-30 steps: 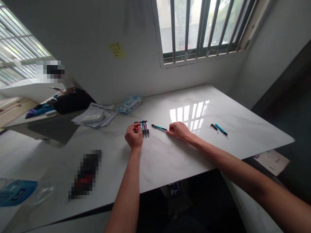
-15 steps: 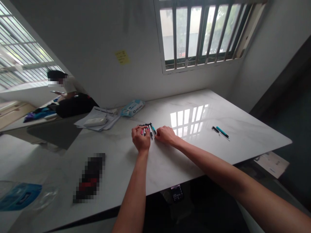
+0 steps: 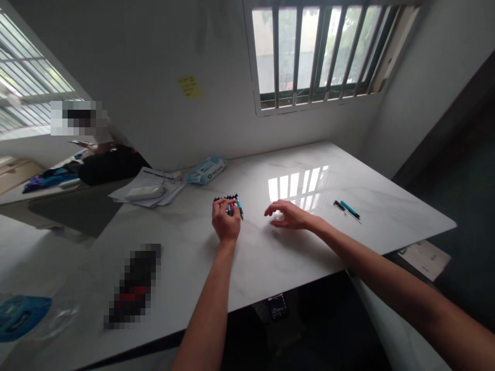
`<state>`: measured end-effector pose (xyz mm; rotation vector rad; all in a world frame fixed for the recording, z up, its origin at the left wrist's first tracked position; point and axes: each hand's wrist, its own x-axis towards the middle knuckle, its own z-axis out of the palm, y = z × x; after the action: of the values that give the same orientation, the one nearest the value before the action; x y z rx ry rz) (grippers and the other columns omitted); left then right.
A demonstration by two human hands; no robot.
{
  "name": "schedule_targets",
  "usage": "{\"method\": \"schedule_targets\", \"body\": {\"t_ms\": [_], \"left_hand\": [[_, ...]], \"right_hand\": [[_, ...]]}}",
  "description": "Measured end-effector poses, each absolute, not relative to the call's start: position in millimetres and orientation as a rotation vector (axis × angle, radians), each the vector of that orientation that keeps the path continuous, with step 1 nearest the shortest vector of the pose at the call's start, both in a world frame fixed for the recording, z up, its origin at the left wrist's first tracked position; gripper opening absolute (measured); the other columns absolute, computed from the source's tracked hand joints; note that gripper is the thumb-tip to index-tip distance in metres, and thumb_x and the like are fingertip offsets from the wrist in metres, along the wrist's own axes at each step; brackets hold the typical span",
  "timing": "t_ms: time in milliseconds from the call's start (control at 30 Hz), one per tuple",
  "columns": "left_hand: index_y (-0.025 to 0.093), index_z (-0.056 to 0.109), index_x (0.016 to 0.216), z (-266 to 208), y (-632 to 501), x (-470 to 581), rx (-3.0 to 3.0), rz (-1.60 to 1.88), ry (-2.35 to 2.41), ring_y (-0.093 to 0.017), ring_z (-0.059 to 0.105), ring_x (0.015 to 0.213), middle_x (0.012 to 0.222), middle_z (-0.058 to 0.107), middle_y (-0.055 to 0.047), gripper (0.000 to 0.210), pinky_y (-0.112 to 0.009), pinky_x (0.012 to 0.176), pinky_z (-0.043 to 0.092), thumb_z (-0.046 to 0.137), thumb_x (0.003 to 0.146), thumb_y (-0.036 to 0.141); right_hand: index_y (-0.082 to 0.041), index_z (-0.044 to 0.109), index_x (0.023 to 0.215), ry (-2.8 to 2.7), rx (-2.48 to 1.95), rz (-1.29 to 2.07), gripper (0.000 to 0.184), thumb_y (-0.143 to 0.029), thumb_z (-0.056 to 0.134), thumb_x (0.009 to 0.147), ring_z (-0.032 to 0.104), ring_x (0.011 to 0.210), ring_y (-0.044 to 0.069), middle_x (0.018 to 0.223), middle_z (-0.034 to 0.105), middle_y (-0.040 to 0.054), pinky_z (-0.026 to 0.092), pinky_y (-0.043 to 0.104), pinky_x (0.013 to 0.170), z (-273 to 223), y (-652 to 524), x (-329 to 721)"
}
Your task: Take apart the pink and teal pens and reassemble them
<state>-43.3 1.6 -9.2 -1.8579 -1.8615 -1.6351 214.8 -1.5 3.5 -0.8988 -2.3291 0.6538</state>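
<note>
My left hand [image 3: 225, 221] rests on the table, its fingers curved over a side-by-side row of pens [image 3: 238, 206] with black tops. A teal pen lies at the right end of that row, by my thumb; the lower parts of several others are hidden under the hand. Right of the row, my right hand [image 3: 288, 215] hovers just above the tabletop, fingers curved and apart, holding nothing. Farther right lie a teal pen barrel [image 3: 350, 209], a short black pen piece [image 3: 339, 205] and a thin white refill [image 3: 355, 218].
White marble-patterned table [image 3: 309, 252] with papers [image 3: 154, 198], a white case [image 3: 145, 192] and a wipes pack [image 3: 207, 170] at the back left. A blurred dark object [image 3: 133, 286] and a plastic bottle [image 3: 27, 317] lie front left. Another person [image 3: 104, 159] sits beyond.
My right hand has moved right, away from the row, and its fingers have opened. The teal pen at the row's right end now lies closer against the others. My left hand stays over the pens.
</note>
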Motion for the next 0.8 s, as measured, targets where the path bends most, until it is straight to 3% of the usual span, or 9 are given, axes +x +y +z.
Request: {"method": "schedule_targets", "body": {"t_ms": [167, 367, 800], "left_hand": [[0.023, 0.079, 0.098, -5.6, 0.0, -36.0, -1.939, -1.614, -1.801, -0.025, 0.068, 0.110, 0.113, 0.067, -0.010, 0.019, -0.038, 0.101, 0.055, 0.063, 0.091, 0.016], [0.022, 0.080, 0.097, -3.3, -1.4, -25.1, -2.018, -1.567, -1.777, -0.026, 0.067, 0.109, 0.112, 0.067, -0.010, 0.021, -0.039, 0.100, 0.055, 0.060, 0.091, 0.016], [0.023, 0.080, 0.094, -1.9, -1.4, -23.5, -2.034, -1.547, -1.812, -0.026, 0.067, 0.107, 0.112, 0.068, -0.010, 0.021, -0.039, 0.098, 0.055, 0.061, 0.088, 0.018]], "right_hand": [[-0.029, 0.068, 0.135, -2.252, -1.105, 0.493, 0.058, -0.010, 0.068, 0.080, 0.062, 0.130, 0.029, 0.134, 0.073, 0.0063, 0.054, 0.052, 0.109, 5.2, -12.8, 339.4], [-0.033, 0.061, 0.148, -2.261, -1.376, 0.465, 0.070, -0.021, 0.069, 0.079, 0.056, 0.143, 0.032, 0.148, 0.067, 0.0062, 0.052, 0.057, 0.114, 11.5, -17.8, 454.9], [-0.031, 0.064, 0.150, -2.332, -1.447, 0.594, 0.071, -0.027, 0.073, 0.079, 0.056, 0.146, 0.031, 0.151, 0.066, 0.0086, 0.049, 0.054, 0.120, 10.7, -24.2, 464.3]]}}
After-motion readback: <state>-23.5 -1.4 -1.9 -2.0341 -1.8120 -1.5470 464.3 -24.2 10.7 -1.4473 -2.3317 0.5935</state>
